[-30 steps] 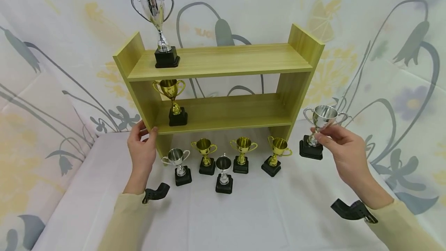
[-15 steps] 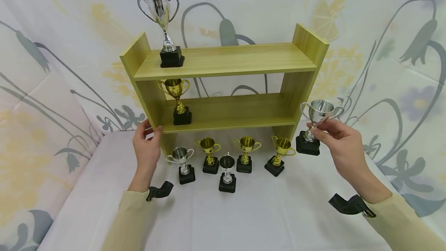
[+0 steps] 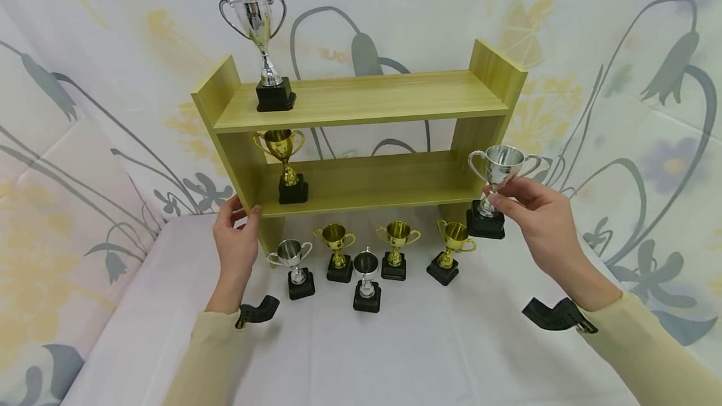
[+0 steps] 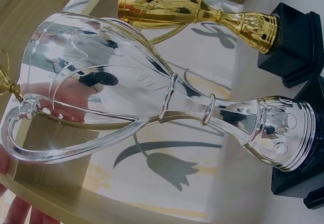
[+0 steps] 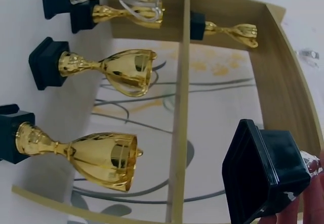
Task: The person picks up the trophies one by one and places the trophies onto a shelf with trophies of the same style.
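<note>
My right hand (image 3: pixel 541 218) pinches a small silver trophy (image 3: pixel 501 171) by its stem, upright and off the table, in front of the shelf's right side. In the right wrist view the black base (image 5: pixel 268 173) of that trophy shows from below. My left hand (image 3: pixel 235 252) holds the left side of the wooden shelf (image 3: pixel 366 199), with its thumb at the front edge. Near that hand stands another silver trophy (image 3: pixel 294 268), which looms large in the left wrist view. A big silver trophy (image 3: pixel 267 55) is on the top board; a gold trophy (image 3: pixel 286 165) occupies the middle board's left end.
On the white tabletop (image 3: pixel 406 356), before the shelf, stand a gold trophy (image 3: pixel 336 252), a silver trophy (image 3: pixel 366 277) nearer the front, a second gold trophy (image 3: pixel 396 246) and a turned gold trophy (image 3: pixel 448 252) at right. Flowered cloth (image 3: pixel 609 111) hangs behind.
My right hand has carried the silver trophy leftward and upward, closer to the shelf's right side. My left hand stays at the shelf; the head view shifted slightly.
</note>
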A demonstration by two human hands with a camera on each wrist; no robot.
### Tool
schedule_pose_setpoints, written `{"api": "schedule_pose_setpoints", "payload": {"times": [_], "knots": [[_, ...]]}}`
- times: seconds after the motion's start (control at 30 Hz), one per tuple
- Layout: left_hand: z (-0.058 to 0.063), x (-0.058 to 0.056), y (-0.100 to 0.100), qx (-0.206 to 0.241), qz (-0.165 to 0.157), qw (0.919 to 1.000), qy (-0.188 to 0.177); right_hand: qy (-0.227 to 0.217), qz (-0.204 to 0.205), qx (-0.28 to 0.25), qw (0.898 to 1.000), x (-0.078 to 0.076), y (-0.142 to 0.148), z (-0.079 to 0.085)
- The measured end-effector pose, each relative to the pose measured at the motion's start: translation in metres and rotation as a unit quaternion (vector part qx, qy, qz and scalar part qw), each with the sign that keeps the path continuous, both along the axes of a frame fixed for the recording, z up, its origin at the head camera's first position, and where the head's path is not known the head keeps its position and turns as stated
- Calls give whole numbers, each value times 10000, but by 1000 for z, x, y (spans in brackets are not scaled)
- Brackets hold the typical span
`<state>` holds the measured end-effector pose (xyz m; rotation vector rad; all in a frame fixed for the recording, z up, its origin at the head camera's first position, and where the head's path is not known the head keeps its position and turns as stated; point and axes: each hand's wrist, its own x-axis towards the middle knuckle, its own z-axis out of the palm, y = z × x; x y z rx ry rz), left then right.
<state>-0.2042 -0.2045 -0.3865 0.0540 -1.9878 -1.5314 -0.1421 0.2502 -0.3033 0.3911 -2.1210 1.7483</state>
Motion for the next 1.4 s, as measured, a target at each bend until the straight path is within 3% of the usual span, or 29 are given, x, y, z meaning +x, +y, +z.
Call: {"api": "schedule_pose_setpoints", "payload": {"times": [0.27,0.5,1.23,1.4], "knots": [[1,1,0,46,-40,10000,18,7,45,334,9994,-5,-11,13],[0,1,0,38,-12,10000,-55,66,395,-3,9992,-9,-22,23],[1,2,1,92,-44,9999,-7,268,741,-205,9967,-18,-34,30],[1,3,1,84,-33,10000,-40,271,710,5,9971,-20,-36,33]]}}
